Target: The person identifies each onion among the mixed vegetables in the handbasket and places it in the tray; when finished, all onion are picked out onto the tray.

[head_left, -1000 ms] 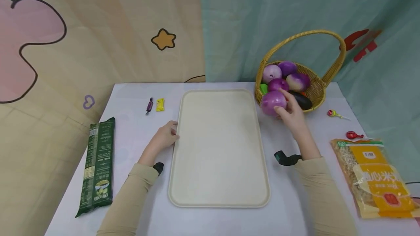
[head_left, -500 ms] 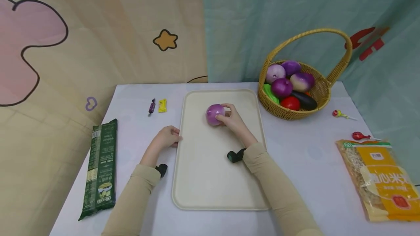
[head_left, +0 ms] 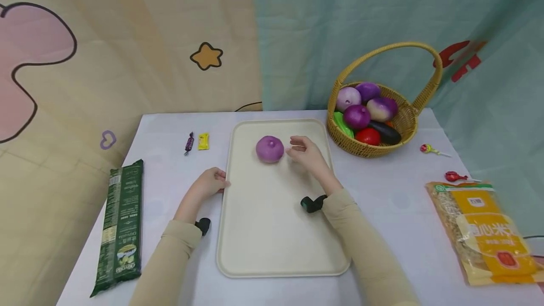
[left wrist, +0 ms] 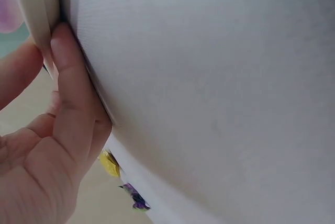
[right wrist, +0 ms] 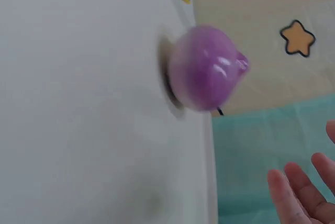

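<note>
Our left hand (head_left: 211,183) grips the tray (head_left: 272,244)'s left rim, steadying it on the table (head_left: 395,202). Our right hand (head_left: 307,154), fingers loose and apart, hovers just right of the purple onion (head_left: 269,148) resting on the tray's far part.

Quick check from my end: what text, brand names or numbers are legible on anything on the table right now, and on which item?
Green packet: white lettering along its length, too small and blurred to read.
Yellow bag: large pale characters on the front, plus a small red mark lower down, not legible.
Small yellow wrapper and purple candy: no readable print.
Tray, basket: no text.
</note>
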Available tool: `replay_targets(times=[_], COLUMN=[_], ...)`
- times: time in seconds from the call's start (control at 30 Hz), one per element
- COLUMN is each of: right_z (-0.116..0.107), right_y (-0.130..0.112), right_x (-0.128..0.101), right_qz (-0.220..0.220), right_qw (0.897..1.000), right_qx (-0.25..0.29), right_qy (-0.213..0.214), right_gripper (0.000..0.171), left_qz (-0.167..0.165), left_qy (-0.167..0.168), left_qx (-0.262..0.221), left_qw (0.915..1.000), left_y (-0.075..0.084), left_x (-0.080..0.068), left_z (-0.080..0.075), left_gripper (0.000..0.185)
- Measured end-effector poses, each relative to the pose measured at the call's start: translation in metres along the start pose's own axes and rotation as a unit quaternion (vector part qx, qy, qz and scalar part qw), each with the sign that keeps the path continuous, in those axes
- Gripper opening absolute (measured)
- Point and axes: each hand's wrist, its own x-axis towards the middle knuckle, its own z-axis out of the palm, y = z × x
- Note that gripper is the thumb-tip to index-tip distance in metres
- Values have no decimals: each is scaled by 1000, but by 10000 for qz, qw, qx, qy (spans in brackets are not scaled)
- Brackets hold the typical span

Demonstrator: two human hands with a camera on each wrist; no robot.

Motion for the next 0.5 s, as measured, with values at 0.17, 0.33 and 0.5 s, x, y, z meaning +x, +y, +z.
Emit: replay_targets(times=[0.17,0.33,0.5], right_z=[-60,-131,-180], right_y=[-14,-13,1], right_x=[-13,-13,3], right_qz=[-582,-421,179], right_qw=[9928,9695,9414], right_qx=[-386,-545,-423], right_qy=[976,2351,3341], right_gripper=[40,42,46], left_qz=[-12,85,159], left_qy=[-15,-46,-78], left_qx=[-34,-59,-169], left_qw=[10000,9999,9997], left_y=[-2,-4,-4], left_x=[-1,-1,-1], left_z=[-4,-5,-2], left_gripper=[32,32,31])
